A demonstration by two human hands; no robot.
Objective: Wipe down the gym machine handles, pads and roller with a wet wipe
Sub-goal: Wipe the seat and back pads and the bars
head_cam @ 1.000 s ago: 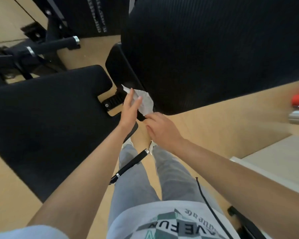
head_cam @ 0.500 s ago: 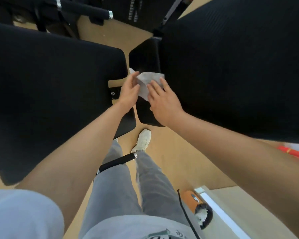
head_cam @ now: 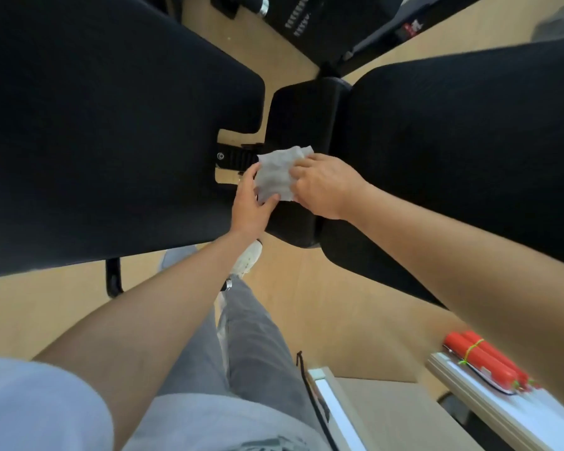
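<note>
Holding the wipe (head_cam: 279, 172) over the middle pad (head_cam: 302, 118), your left hand (head_cam: 253, 203) and right hand (head_cam: 323, 185) each pinch one edge. You probably stretch it flat to give a broad wiping face.

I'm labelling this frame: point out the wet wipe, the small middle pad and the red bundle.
wet wipe (head_cam: 275, 173), head view, crumpled middle.
small middle pad (head_cam: 302, 115), head view, bare top surface.
red bundle (head_cam: 481, 357), head view, near its green tie.

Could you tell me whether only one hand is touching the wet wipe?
No, the left hand and right hand both hold the wet wipe above the narrow middle pad.
</note>
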